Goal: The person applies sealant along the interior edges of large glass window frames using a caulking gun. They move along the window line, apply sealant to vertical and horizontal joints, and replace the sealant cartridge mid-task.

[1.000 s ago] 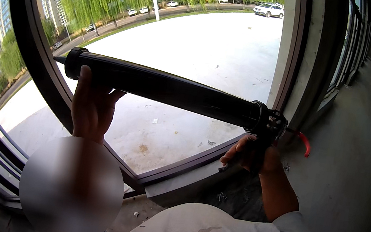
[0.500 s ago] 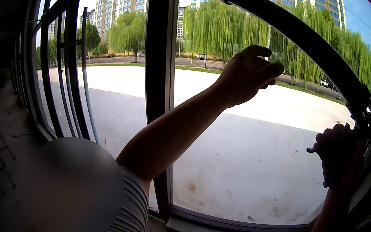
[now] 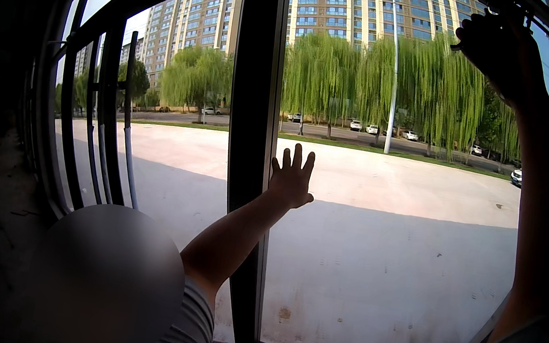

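Pale pavement (image 3: 380,274), weeping trees (image 3: 440,97) and a tall apartment block (image 3: 344,3) fill the view beyond a dark window frame (image 3: 252,96), its interior deep in shadow. A person stands facing the opening with both arms outstretched, the right raised much higher than the left. The left hand (image 3: 293,183) is empty, fingers spread, overlapping the frame's upright and the opening beside it; whether it makes contact cannot be told. The right hand (image 3: 495,56), in silhouette near the upper right corner, is closed around the grip of a dark tool (image 3: 509,3). Holding such a reach well would call for a firm wrist, an elbow not locked, balanced feet and the free palm ready to brace on the solid upright; a slow, even squeeze would be kinder to control than a jerk. The tool appears nearly black against the light, with slender, hard-edged parts above the fist and most of its length out of sight; it may be a sealant gun, though backlighting leaves that uncertain.
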The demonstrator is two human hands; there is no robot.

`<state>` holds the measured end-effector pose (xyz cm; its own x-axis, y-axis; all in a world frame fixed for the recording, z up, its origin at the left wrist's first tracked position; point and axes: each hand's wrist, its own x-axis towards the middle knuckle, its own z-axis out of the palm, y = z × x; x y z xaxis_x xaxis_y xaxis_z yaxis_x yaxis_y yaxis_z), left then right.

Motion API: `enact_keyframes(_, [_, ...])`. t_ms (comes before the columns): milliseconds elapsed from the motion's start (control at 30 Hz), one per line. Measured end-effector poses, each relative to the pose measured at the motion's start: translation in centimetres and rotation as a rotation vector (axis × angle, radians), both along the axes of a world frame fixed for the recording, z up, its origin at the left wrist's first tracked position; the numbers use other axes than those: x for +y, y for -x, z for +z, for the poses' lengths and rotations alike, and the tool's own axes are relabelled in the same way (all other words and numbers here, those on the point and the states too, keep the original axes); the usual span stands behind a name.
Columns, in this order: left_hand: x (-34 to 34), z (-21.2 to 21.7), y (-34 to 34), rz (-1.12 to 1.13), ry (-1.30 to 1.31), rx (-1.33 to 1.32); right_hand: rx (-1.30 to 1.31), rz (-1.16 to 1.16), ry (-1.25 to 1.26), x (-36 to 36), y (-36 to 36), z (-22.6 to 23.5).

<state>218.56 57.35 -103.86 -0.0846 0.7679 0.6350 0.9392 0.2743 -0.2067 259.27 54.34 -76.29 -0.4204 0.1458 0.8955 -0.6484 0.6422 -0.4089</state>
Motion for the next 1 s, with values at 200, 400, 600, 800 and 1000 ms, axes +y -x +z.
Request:
enact_keyframes(200, [-0.2, -2.2, 0.4, 0.020, -0.010, 0.019, 0.113, 0.198, 0.209, -1.0, 8.0, 3.4])
enact_keyframes(400, [1.1, -4.7, 2.3, -0.036, -0.117, 0.084, 0.241, -0.145, 0.269, -1.9, 12.0, 3.9])
enact_keyframes(600, [0.8, -4.9, 1.2, -0.039, -0.093, 0.059, 0.195, -0.064, 0.200, -0.4, 13.4, 4.9])
enact_keyframes(800, [0.0, -5.0, 0.5, -0.048, -0.060, 0.039, 0.120, -0.098, 0.099, 0.7, 13.7, 6.4])
enact_keyframes(1000, [0.1, -5.2, 0.7, -0.051, -0.045, 0.038, 0.179, -0.225, 0.107, -0.3, 14.8, 6.8])
